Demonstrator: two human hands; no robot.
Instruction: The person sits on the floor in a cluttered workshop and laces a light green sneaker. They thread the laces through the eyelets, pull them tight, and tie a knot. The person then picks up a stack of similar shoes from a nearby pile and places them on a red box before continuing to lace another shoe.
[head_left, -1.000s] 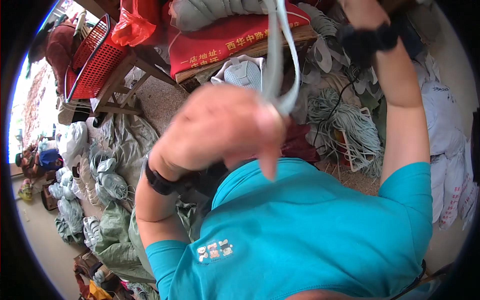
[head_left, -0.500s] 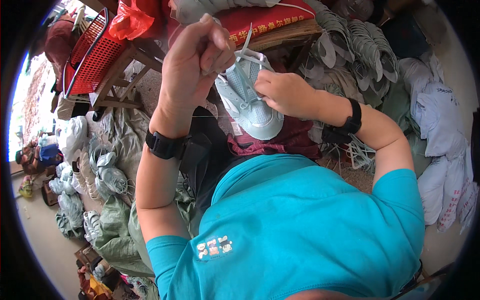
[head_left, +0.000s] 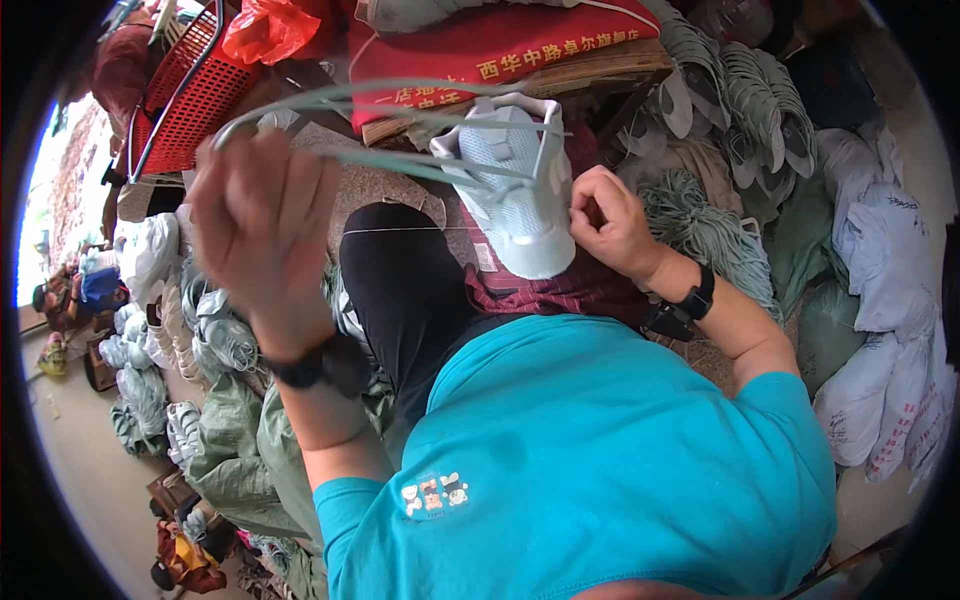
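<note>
A pale mint-and-white sneaker (head_left: 525,215) rests on a dark red cloth (head_left: 545,297) over my lap, toe toward me. Light green shoelace (head_left: 415,165) stretches from its eyelets leftward to my left hand (head_left: 265,215), with a loop arching above. That hand is raised well left of the sneaker and smeared by motion, its fingers closed round the lace. My right hand (head_left: 612,222) is curled shut against the sneaker's right side; what its fingertips pinch is hidden.
Ahead stands a wooden stool (head_left: 610,68) covered by a red printed cloth (head_left: 520,50). A red plastic basket (head_left: 195,95) is at the far left. Bundled green laces (head_left: 700,225) and stacked shoe pieces (head_left: 765,105) lie right, beside white bags (head_left: 880,240). Green sacks (head_left: 235,455) lie left.
My left hand has swung left and toward me from above the sneaker, drawing the lace out. My right hand has moved from the lacing to the sneaker's right side.
</note>
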